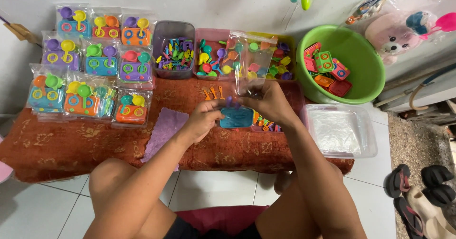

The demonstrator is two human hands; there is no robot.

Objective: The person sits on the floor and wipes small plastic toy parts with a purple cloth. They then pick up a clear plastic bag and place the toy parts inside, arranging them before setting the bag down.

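Big green basin (361, 84) of toy stoves sits off to my right, packed sets (90, 63) are stacked at the left of the red cloth (61, 144). My left hand (202, 120) pinches the teal toy stove (236, 117), small and rectangular, over the cloth; my right hand (266, 101) grips a clear plastic bag (254, 63) above it.

Both forearms reaching far from the bare knees, converging mid-scene. Left hand (202, 120) lower and nearer, fingers curled inward, thumb side facing right, pinching. Right hand (267, 101) slightly farther and higher, back of hand up, fingers bent down in a grip. Hands close together, fingertips almost meeting.
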